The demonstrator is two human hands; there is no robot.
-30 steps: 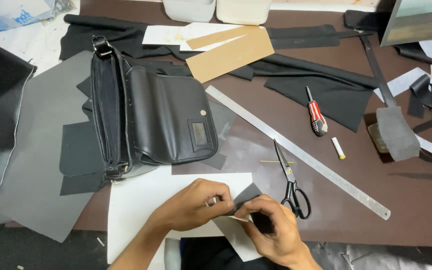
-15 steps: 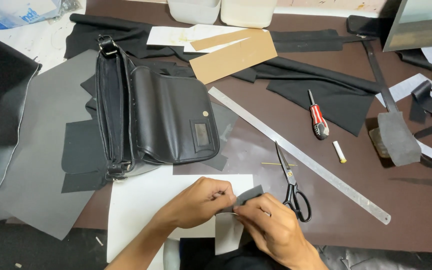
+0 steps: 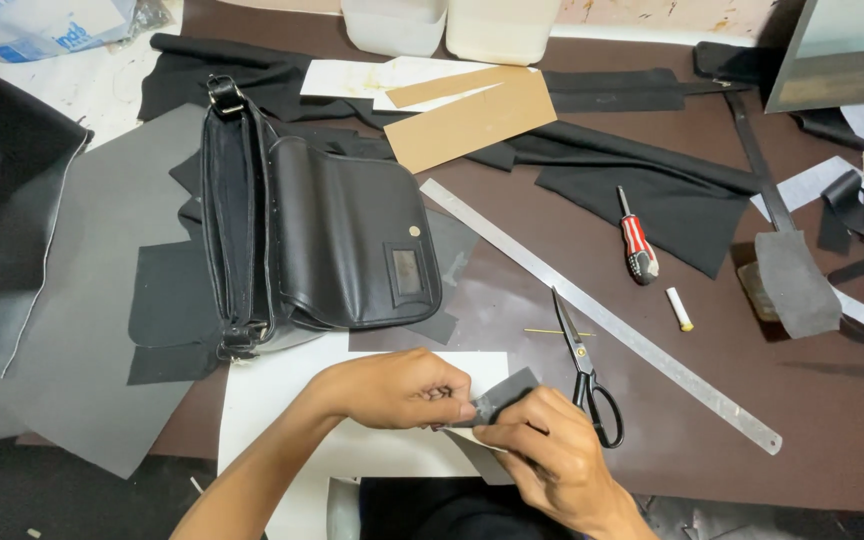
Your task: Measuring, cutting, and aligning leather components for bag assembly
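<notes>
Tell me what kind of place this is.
Likely a leather-goods workbench: a black bag lies among cut dark pieces, with scissors and a long metal ruler, while both hands work a small grey piece.

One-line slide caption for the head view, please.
Both hands, left hand and right hand, pinch a small grey piece over white paper, beside a black bag and scissors.

Hidden and cropped parts, head view.
Both hands cover most of the small grey piece (image 3: 504, 392); far edge crops 2 white tubs (image 3: 449, 25).
</notes>
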